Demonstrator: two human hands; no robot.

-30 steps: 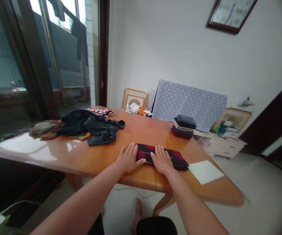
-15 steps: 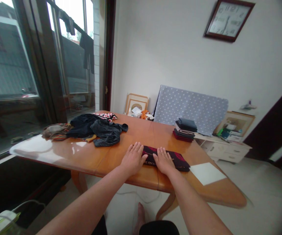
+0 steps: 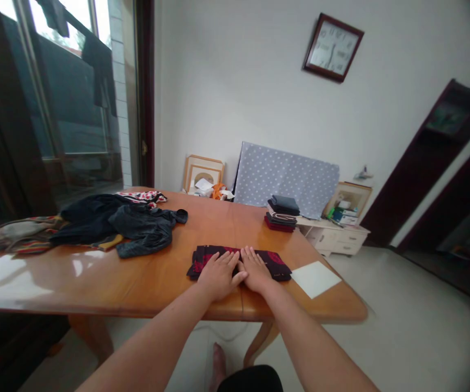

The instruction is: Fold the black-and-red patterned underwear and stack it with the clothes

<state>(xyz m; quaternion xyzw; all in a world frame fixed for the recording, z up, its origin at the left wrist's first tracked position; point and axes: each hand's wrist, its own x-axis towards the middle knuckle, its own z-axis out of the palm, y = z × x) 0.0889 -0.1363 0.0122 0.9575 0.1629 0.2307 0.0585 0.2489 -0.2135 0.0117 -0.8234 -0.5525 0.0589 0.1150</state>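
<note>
A dark garment with red patterns, folded into a long flat bundle, lies near the front edge of the wooden table. My left hand rests flat on its middle, fingers stretched out. Beside it, my right hand also lies flat on the cloth, the two hands touching or nearly so at the thumbs. Part of the bundle is hidden under them. Just right of the bundle is a white sheet.
A stack of folded clothes stands toward the back right. Loose dark clothes are heaped on the left, with a patterned garment beside them. Behind the table are a dotted grey cloth and a white cabinet.
My hands have come closer together on the folded garment, uncovering its left end. The view has turned to the right, so the scene sits further left.
</note>
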